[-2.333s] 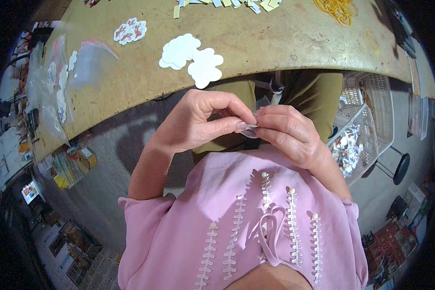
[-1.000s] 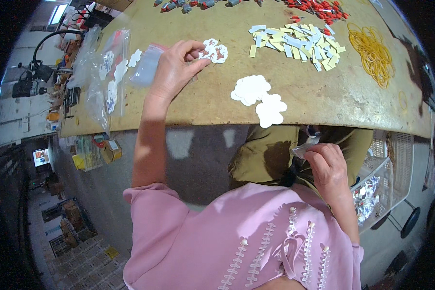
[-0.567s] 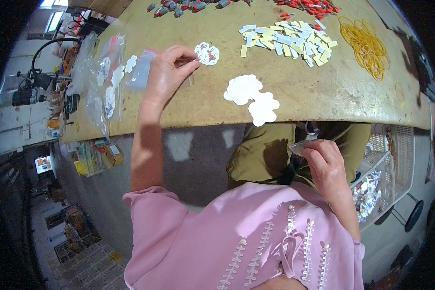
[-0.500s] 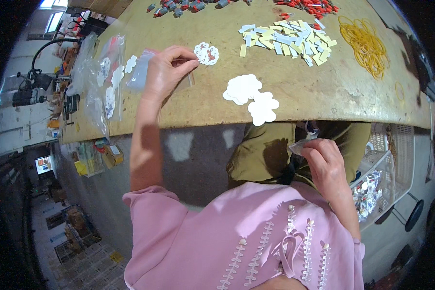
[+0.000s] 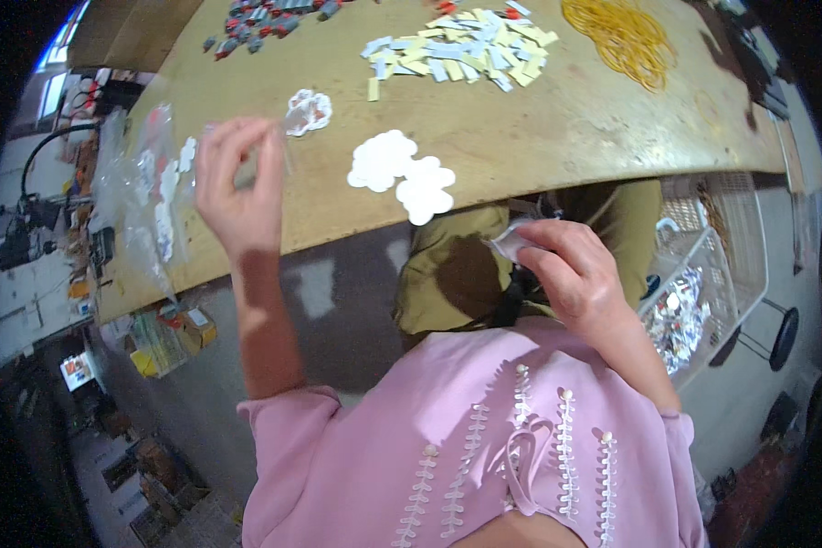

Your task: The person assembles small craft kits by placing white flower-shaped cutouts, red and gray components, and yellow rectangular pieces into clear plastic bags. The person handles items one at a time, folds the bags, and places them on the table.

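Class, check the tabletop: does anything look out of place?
Yes: the lower white flower-shaped card seems to jut past the near edge of the table, while the white stack beside it lies fully on.

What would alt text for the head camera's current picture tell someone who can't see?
A person's right hand pinches a small clear plastic piece above olive trousers, while their blurred left hand hovers over a worn tabletop. On it lie white scalloped cards, scattered yellow and pale blue strips, and yellow loops.
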The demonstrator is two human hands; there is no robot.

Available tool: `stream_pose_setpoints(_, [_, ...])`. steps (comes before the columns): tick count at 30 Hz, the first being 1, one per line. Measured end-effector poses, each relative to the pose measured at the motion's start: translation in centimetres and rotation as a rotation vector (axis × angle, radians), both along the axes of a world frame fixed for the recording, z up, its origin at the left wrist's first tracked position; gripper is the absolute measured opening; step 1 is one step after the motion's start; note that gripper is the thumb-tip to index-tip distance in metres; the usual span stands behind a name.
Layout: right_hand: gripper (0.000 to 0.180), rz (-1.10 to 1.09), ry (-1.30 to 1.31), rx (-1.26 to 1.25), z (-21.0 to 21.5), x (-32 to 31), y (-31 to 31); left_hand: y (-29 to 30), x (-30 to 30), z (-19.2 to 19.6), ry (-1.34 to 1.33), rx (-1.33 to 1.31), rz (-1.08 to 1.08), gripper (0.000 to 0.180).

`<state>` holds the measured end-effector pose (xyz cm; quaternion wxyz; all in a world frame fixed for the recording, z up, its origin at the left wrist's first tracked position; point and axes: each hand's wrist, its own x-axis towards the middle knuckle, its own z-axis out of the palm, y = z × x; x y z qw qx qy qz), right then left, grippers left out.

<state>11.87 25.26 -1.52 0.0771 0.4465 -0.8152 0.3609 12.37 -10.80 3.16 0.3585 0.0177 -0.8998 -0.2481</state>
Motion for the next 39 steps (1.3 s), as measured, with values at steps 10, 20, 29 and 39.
stream_pose_setpoints(10, [0.022,0.022,-0.093,-0.073,1.0,0.4,-0.9,12.8,4.4,-0.4,-0.152,0.121,-0.437,0.026])
stream_pose_setpoints(20, [0.022,0.043,-0.115,-0.114,1.0,0.6,-0.9,12.9,3.3,-0.4,-0.292,0.199,-0.602,0.016])
stream_pose_setpoints(29, [0.025,0.04,-0.082,-0.048,0.3,0.4,-0.3,10.0,0.3,-0.9,-0.373,0.033,-0.673,0.012])
stream_pose_setpoints(39, [0.024,0.019,-0.147,-0.028,-0.3,0.5,0.5,-0.4,-9.6,-2.9,-0.617,0.014,-0.011,0.028])
